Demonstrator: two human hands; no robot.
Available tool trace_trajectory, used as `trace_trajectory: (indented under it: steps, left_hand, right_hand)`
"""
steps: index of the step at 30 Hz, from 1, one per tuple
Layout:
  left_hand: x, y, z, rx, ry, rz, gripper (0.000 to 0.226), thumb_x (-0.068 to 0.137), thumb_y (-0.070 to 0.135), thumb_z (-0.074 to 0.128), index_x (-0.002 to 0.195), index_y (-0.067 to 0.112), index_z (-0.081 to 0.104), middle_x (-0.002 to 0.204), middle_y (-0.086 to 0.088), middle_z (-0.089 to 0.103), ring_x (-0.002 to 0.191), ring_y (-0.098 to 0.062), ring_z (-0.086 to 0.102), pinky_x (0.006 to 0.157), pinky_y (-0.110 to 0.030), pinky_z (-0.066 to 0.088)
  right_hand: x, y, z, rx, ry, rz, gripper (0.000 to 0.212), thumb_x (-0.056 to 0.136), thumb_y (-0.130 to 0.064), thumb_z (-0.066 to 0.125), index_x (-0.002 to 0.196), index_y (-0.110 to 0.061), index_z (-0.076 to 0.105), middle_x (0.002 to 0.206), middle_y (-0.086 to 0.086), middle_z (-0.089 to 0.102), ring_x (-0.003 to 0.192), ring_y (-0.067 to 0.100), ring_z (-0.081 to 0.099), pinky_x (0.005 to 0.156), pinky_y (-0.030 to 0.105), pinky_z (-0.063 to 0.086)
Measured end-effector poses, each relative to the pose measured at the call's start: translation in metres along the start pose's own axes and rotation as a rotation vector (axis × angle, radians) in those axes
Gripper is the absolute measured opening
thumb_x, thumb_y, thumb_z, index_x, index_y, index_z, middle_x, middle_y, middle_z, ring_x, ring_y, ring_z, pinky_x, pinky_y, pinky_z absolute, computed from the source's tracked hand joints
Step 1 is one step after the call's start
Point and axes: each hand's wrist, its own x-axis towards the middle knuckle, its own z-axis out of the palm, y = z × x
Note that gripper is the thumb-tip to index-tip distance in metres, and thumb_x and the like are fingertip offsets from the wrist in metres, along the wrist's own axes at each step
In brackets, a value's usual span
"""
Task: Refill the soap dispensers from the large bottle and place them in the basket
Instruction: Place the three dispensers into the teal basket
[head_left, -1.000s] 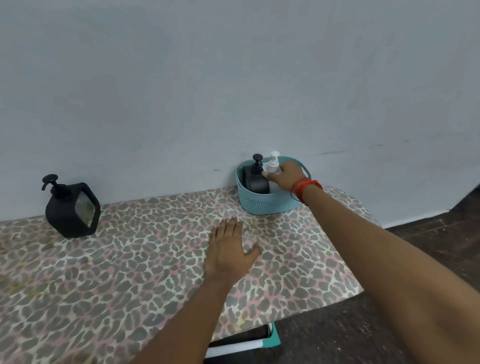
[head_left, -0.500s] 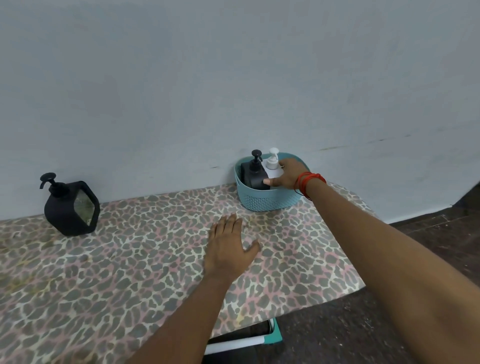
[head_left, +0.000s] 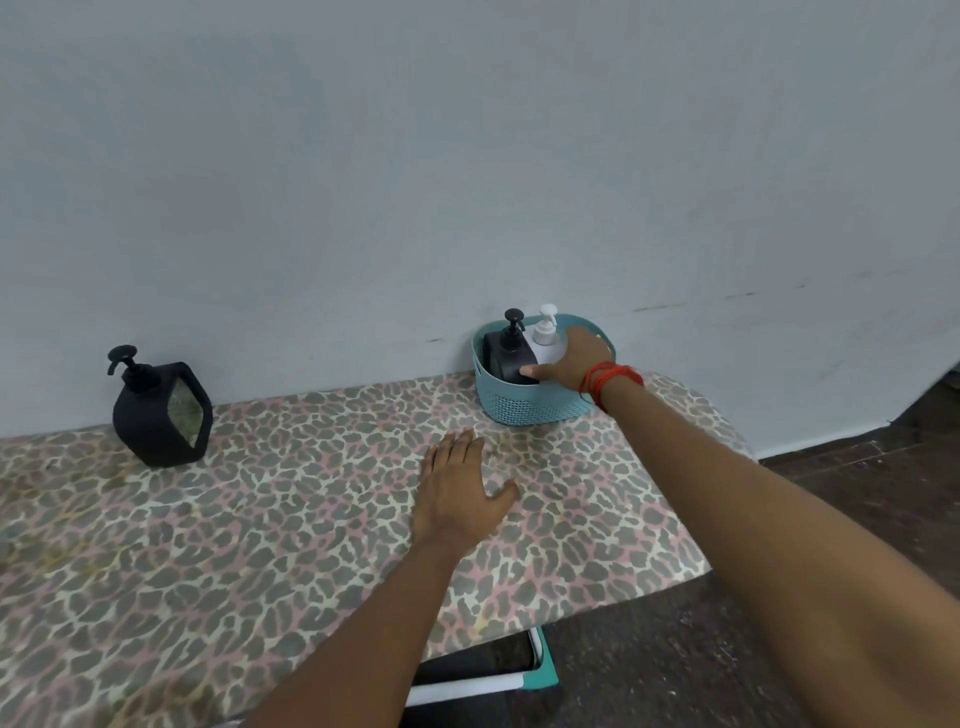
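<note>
A teal basket stands at the back right of the leopard-print table, against the wall. Inside it a black dispenser and a white dispenser stand upright side by side. My right hand, with red threads on its wrist, lies over the basket beside the white dispenser, thumb stretched left across the black one; its fingers look straight. My left hand rests flat on the table in front of the basket, fingers spread. The large black pump bottle stands far left near the wall.
A pale wall runs right behind the table. The table's right edge drops to a dark floor. A teal and white frame shows under the table's front edge.
My right hand has slid down from the white dispenser's pump to lie lower over the basket, thumb out. The left hand has stayed flat on the table.
</note>
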Motion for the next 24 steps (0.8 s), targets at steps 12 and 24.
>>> trace_trajectory:
  steps: [12, 24]
  left_hand:
    - [-0.080, -0.115, -0.081, -0.054, -0.006, -0.118, 0.071, 0.100, 0.052, 0.057, 0.158, 0.015, 0.038, 0.167, -0.005, 0.033, 0.155, -0.022, 0.027, 0.129, -0.038, 0.014]
    - [-0.179, -0.287, -0.162, -0.042, 0.154, -0.349, 0.089, 0.085, 0.068, 0.036, 0.153, 0.012, 0.049, 0.161, -0.008, 0.043, 0.151, -0.026, 0.035, 0.126, -0.039, 0.023]
  right_hand:
    - [-0.092, -0.095, 0.061, 0.418, 0.207, -0.094, 0.024, 0.086, -0.019, 0.066, 0.109, -0.013, 0.067, 0.087, -0.004, 0.066, 0.085, 0.016, 0.062, 0.090, 0.034, 0.052]
    - [-0.116, -0.329, 0.155, 0.165, -0.236, -0.282, 0.059, 0.088, -0.055, 0.066, 0.110, -0.001, 0.061, 0.107, 0.014, 0.065, 0.096, 0.030, 0.063, 0.075, 0.037, 0.053]
